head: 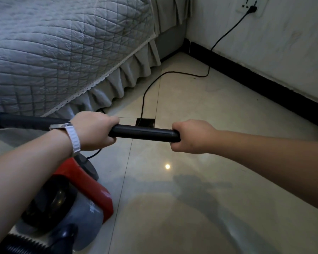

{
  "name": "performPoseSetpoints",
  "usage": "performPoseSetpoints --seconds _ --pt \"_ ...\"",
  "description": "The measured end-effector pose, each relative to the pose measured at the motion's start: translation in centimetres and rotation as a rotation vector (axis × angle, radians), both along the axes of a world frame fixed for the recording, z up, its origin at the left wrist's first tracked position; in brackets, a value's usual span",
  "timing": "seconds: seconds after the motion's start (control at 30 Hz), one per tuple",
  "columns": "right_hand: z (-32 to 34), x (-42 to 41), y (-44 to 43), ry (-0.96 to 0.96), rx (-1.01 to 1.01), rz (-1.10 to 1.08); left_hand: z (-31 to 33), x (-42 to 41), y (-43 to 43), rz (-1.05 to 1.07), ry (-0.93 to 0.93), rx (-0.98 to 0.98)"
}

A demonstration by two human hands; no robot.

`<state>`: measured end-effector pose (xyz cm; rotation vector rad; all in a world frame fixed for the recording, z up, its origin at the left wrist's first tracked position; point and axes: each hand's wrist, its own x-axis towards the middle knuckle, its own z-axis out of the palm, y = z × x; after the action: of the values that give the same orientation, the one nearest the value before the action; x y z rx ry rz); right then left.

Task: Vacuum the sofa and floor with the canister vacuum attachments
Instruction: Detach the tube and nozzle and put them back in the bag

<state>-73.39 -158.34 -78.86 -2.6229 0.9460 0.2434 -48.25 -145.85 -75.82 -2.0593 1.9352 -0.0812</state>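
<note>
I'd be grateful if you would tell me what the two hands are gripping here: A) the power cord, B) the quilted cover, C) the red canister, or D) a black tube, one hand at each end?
D: the left hand and the right hand each curl round an end of the black tube, while the power cord lies on the floor and the red canister sits untouched below the left arm.

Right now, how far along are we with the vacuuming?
Setup looks done: the power cord is plugged into the wall socket and the red canister sits on the floor. In hand: the left hand and right hand grip a black tube, held level above it. Left: no nozzle touches the sofa or floor, so cleaning itself seems not yet begun.
</note>
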Motion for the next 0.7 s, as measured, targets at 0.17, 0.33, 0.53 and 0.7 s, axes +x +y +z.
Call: performPoseSetpoints --seconds 0.17,0.33,0.53,0.7 --pt "1.0 0.1 0.6 -0.033 0.018 0.0 1.4 -1.7 -0.4 -0.033 0.015 0.029" --pt "2.1 1.4 2.3 -0.089 -0.014 0.074 0.7 -7.5 -1.5 -0.149 0.093 -0.016" --pt "2.4 1.8 2.9 -0.098 0.087 0.087 0.0 -8.7 -1.6 -0.125 0.09 -0.043" --pt "3.0 1.9 2.2 0.005 0.364 0.066 -0.1 -8.0 -1.0 -0.103 0.108 -0.035"
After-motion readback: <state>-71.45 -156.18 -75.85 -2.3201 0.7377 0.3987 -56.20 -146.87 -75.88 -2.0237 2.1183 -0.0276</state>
